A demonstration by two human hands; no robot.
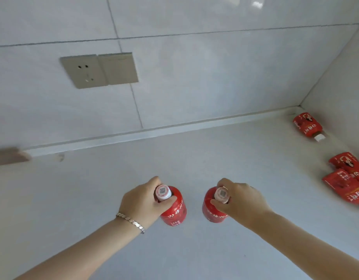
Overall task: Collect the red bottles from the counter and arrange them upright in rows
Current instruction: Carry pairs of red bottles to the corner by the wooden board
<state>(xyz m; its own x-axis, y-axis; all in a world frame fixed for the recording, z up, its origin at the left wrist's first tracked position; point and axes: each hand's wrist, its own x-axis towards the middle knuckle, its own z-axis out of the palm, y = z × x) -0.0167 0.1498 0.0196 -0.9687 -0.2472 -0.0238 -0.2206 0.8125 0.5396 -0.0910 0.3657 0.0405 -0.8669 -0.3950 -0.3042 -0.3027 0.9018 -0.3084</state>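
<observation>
Red bottles stand at 6 o'clock on the desk (194,158): left hand (142,201) fingers pinch one bottle's (174,211) neck, right hand (241,201) the other's (212,213). I should seat both flat, side by side, before letting go; three more (307,124) lie at 3 o'clock.

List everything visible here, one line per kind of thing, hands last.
upright bottles: two, red with pale caps, centre of counter, side by side, apart
lying bottles: three, red, right edge of counter
counter: one, white
wall socket plate: one, beige, tiled wall
brown object: one, left edge, unclear
bracelet: one, silver, left wrist
left hand: grips left upright bottle's neck
right hand: grips right upright bottle's neck
</observation>
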